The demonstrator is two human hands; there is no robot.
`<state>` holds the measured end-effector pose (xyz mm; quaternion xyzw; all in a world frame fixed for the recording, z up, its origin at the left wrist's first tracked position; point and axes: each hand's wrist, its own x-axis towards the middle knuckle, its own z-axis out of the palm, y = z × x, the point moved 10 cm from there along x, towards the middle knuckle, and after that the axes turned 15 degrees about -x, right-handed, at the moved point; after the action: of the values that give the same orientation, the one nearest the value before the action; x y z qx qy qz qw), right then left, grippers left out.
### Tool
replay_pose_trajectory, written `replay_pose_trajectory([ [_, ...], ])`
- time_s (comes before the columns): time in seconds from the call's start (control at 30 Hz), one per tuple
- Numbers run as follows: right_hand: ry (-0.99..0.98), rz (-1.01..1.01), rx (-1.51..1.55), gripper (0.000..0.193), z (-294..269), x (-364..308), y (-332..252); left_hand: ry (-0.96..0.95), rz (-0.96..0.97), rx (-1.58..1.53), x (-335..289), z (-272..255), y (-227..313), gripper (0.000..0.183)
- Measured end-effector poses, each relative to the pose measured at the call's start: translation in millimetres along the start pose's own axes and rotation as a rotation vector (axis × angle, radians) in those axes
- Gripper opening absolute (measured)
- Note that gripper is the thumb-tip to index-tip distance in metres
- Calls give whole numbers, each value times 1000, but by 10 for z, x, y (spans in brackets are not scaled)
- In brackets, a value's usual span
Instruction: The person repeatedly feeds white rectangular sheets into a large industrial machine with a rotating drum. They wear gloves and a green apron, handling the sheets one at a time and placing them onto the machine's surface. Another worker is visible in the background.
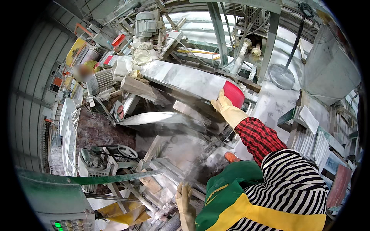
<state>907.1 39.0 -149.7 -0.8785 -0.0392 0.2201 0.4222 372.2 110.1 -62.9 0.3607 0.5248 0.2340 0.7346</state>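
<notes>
A long beam-like machine part [185, 79] with a dusty white top runs across the middle. Its rounded end [233, 94] is red. My right hand [223, 106], in a cream glove below a red-and-black plaid sleeve, has its fingers pressed together and hooked over the beam's edge beside the red end. Lower down, my left hand [184, 196] wears a matching glove. It hangs beside my green-and-yellow apron [231, 188] with fingers loosely bent and slightly apart, holding nothing. A pale, curved strip [154, 118] lies below the beam.
A grey motor [145, 24] sits atop the machine at the back. At lower left are a motor with a handwheel [127, 151], a green bar [88, 179] and a control box [58, 204]. Stacked pale slabs [318, 148] stand at right, below a large grey bin [331, 61].
</notes>
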Motion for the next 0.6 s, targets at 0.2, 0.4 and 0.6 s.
replay_pose_trajectory([
  [0.2, -11, -34, 408, 81, 57, -356, 83, 36, 106, -81, -36, -459, 151, 50],
  [0.4, 136, -251, 95, 74, 171, -1160, 797, 450, 438, -72, -345, -2280, 460, 44],
  [0.6, -406, -289, -440, 60, 752, -1533, 1968, 1196, 591, 781, -1527, -3705, 873, 47],
])
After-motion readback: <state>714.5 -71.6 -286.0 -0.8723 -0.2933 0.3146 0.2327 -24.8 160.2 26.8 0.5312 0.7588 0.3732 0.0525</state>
